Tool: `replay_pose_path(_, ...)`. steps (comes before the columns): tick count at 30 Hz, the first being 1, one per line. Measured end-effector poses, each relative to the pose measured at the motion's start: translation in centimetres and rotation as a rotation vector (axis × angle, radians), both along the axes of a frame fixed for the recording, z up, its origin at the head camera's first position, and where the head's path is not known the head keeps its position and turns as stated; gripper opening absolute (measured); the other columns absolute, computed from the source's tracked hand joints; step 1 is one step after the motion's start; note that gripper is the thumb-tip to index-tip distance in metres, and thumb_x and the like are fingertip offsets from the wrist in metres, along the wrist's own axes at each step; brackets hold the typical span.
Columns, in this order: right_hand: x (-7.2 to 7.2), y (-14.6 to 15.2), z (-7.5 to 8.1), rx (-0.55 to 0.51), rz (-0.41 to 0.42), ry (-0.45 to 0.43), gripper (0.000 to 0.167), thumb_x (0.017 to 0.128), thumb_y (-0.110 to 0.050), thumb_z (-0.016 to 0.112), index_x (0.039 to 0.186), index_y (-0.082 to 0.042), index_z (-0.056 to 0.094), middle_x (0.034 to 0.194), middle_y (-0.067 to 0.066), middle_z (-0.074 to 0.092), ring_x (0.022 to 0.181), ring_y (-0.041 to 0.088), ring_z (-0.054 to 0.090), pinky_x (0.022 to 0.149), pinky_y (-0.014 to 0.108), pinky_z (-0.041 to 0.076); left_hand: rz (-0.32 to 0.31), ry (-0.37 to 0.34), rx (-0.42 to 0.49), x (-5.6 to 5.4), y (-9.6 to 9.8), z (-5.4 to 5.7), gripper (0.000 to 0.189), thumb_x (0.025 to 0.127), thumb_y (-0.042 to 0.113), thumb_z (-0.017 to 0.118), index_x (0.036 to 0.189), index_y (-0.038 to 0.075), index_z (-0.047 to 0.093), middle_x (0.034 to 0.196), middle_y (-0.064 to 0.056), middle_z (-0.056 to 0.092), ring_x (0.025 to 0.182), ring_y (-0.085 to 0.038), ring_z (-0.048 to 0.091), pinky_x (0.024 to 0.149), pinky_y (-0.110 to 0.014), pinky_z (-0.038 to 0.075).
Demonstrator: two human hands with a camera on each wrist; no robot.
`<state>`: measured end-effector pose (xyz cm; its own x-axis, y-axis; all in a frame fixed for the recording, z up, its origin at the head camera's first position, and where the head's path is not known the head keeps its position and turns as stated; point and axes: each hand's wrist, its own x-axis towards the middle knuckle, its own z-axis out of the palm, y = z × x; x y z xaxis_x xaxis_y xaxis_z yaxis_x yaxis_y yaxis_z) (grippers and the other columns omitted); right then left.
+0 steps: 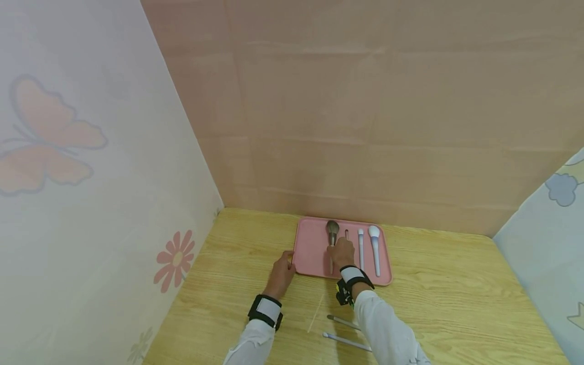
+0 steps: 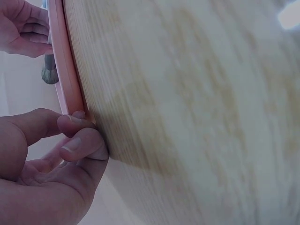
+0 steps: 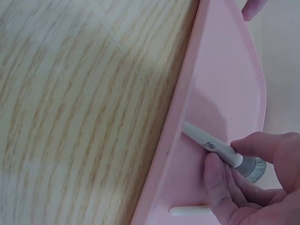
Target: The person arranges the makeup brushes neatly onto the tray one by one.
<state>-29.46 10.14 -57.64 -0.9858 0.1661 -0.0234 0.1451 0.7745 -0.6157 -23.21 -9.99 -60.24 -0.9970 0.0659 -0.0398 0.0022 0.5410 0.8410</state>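
Note:
A pink tray lies on the table close to the back wall. My right hand is over its middle, thumb and fingers pinching the pale handle of a large makeup brush with dark, fluffy bristles. A smaller makeup brush lies beside it, partly hidden by the hand. Farther right on the tray are a slim white makeup brush and a bigger one with a white head. At the tray's left edge, the thumb and curled fingers of my left hand grip the rim near the front corner.
Two more makeup brushes, one dark-tipped and one pale-tipped, lie on the wooden table in front of the tray, partly under the right sleeve. A patterned wall panel borders the left side; a plain back wall stands behind.

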Motion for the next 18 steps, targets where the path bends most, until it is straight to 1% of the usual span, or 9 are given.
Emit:
replay_pose_path(4,0.1,-0.13,0.01,-0.003,0.001,0.003,0.029,0.085,-0.008,0.065,0.059,-0.004,0.053,0.054,0.003,0.048,0.051,0.017,0.045,0.048,0.029,0.036,0.002,-0.002,-0.001,0.02,0.02,-0.07,0.041,0.097,0.002,0.054,0.138,-0.002,0.05,0.069,0.0,0.05,0.056,-0.01,0.042,0.05,-0.023,0.033)
replay_pose_path(10,-0.14,-0.05,-0.53,0.013,0.001,0.022,0.032,0.084,-0.008,0.064,0.056,-0.008,0.048,0.054,0.001,0.045,0.052,0.016,0.043,0.048,0.029,0.035,0.008,0.003,-0.007,0.02,0.11,-0.14,0.041,0.097,0.001,0.054,0.137,-0.003,0.05,0.068,0.0,0.049,0.056,-0.011,0.042,0.049,-0.024,0.033)
replay_pose_path(17,-0.15,0.14,-0.41,-0.022,0.009,0.035,0.027,0.082,-0.006,0.062,0.057,-0.003,0.053,0.054,0.007,0.052,0.051,0.02,0.049,0.049,0.032,0.039,0.007,-0.01,0.007,-0.06,0.1,0.01,0.041,0.097,0.002,0.053,0.138,-0.001,0.049,0.068,0.001,0.049,0.055,-0.01,0.041,0.049,-0.023,0.033)
replay_pose_path(18,-0.04,0.12,-0.29,-0.017,0.011,0.054,0.026,0.081,-0.006,0.062,0.056,-0.003,0.053,0.053,0.007,0.052,0.05,0.02,0.049,0.048,0.032,0.039,0.006,-0.01,0.006,-0.07,0.1,0.01,0.041,0.097,0.002,0.053,0.138,-0.001,0.049,0.068,0.0,0.049,0.055,-0.01,0.041,0.049,-0.023,0.033)
